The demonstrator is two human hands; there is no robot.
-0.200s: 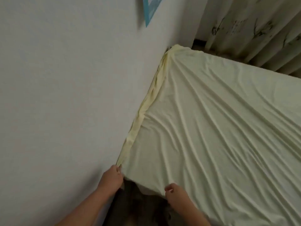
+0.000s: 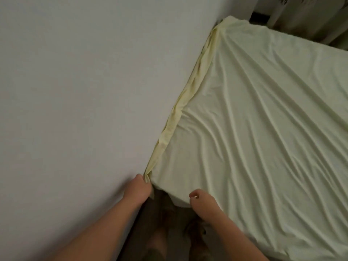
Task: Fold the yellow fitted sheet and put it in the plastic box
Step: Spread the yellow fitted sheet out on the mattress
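The pale yellow fitted sheet [image 2: 263, 119] is stretched, wrinkled, over a mattress that runs along the wall from the near corner to the far corner. My left hand [image 2: 138, 189] grips the bunched sheet edge at the near corner, right against the wall. My right hand [image 2: 202, 199] pinches the sheet's near edge a little to the right, fingers curled round the fabric. Between the two hands the edge is lifted off the mattress corner. No plastic box is in view.
A plain white wall [image 2: 84, 100] fills the left side, tight against the mattress. A patterned curtain [image 2: 310, 17] hangs beyond the bed's far end. My feet [image 2: 178, 240] stand on a dark floor in the narrow gap below my hands.
The view has tilted down a little, and the picture on the wall has left the frame. Both hands keep their hold on the near corner edge.
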